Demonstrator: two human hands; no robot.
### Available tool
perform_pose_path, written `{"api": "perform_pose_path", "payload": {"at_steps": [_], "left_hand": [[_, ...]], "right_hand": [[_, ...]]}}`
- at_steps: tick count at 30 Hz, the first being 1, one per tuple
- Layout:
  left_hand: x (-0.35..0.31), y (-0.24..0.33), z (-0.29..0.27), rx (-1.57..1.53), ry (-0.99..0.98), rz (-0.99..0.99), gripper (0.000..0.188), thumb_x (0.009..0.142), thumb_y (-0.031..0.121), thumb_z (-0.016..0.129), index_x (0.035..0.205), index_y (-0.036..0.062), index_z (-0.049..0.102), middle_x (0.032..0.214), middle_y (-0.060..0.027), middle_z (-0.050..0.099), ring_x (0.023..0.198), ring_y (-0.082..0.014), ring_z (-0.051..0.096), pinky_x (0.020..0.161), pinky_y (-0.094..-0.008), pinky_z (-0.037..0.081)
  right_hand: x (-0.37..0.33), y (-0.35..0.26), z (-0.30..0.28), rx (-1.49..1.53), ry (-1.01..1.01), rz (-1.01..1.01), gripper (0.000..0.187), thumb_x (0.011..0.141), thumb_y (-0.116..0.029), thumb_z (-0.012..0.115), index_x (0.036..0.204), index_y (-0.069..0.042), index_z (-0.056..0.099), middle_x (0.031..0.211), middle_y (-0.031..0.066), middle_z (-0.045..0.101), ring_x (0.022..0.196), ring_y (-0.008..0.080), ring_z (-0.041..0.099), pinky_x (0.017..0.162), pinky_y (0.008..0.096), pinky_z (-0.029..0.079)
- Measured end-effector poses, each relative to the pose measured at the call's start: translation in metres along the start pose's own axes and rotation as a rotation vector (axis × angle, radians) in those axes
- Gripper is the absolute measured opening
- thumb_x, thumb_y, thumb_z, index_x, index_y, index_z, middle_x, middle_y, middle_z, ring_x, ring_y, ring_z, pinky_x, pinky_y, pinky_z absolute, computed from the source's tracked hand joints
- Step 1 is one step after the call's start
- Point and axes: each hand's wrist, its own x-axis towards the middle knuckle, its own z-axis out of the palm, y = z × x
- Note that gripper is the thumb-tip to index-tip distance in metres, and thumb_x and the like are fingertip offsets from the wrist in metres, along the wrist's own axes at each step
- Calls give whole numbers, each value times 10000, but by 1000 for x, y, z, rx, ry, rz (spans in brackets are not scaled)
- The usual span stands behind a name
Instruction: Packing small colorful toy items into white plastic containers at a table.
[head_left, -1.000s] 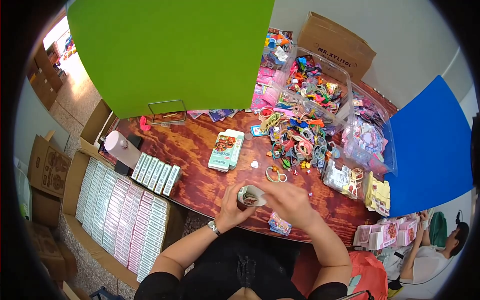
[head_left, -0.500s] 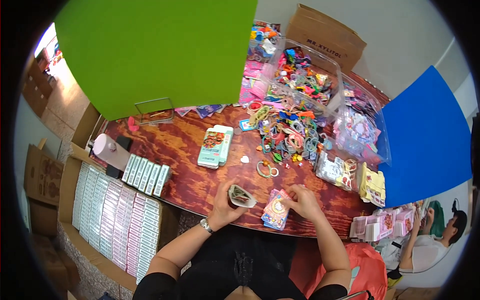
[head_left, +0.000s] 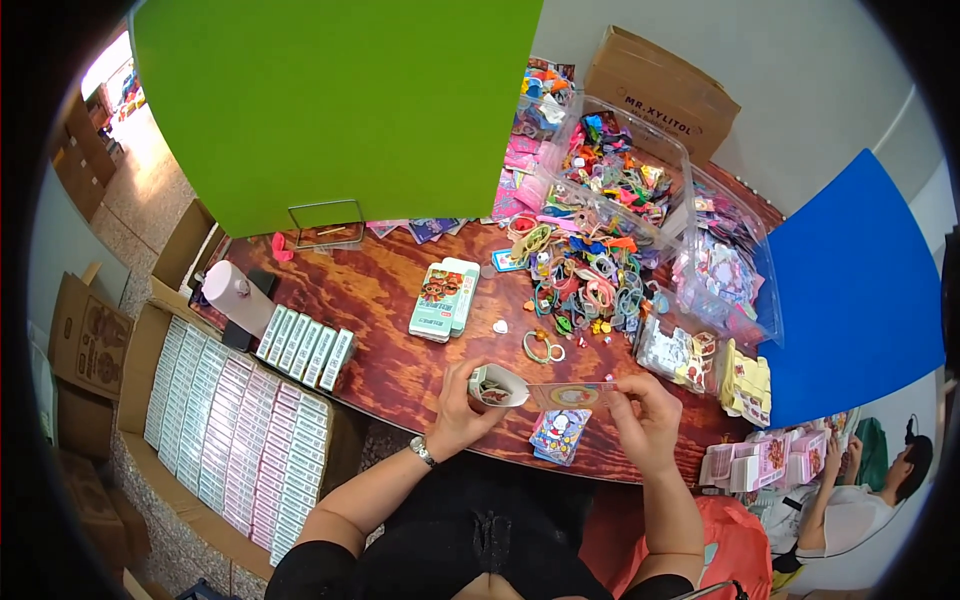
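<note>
Worktop [head_left: 400,345] reddish-brown wood with dark grain. Flat card [head_left: 572,395] in right hand [head_left: 645,420] pink-orange, pale round picture. Small tin [head_left: 497,386] in left hand [head_left: 465,410] white, red-brown print. Sticker packet [head_left: 558,436] blue with pink and white cartoon. Teal-white boxes [head_left: 443,298], cartoon faces. Hair ties heap [head_left: 590,275] multicolour. Big green board [head_left: 340,105]; blue board [head_left: 850,290].

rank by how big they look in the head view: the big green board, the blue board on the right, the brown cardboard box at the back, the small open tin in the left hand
1. green board
2. blue board
3. brown cardboard box, though it sits farther back
4. small open tin, held in the left hand
</note>
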Motion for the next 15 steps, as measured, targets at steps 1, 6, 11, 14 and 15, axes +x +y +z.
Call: {"api": "perform_pose_path", "payload": {"at_steps": [1,6,11,14,15], "left_hand": [[1,0,2,-1,4,5,824,664,109,907,1356,11,472,1156,-157,550,1023,-300,607,870,-376,515],[4,4,5,2,28,37,804,647,116,924,1317,26,488,1142,-149,565,1023,-297,620,859,-375,521],[0,5,-2,-28,53,-82,740,631,80,918,1243,34,504,1118,-135,576,992,-273,633,845,-367,526],[-4,4,-3,-44,65,-159,696,628,62,906,1199,36,509,1077,-120,585,966,-256,641,823,-364,531],[-4,2,-2,-27,82,-125,682,622,61,906,1179,39,513,1061,-118,589,952,-259,645,812,-366,532]], "right_hand": [[2,-6,5,-2,2,-6,116,849,14,737,956,-5,694,810,87,685,668,182,645,617,291,501],[15,-19,33,-242,-28,-571,233,759,74,750,968,-21,708,842,99,663,693,254,640,600,317,513],[14,-27,38,-401,-111,-724,313,703,53,713,1008,-13,719,858,92,648,711,241,626,606,331,520],[13,-27,40,-398,-133,-726,324,702,26,695,1022,-12,720,875,89,643,708,233,612,611,331,513],[13,-27,39,-390,-125,-733,324,702,26,695,1022,-12,720,875,89,643,708,233,612,611,331,513]]}}
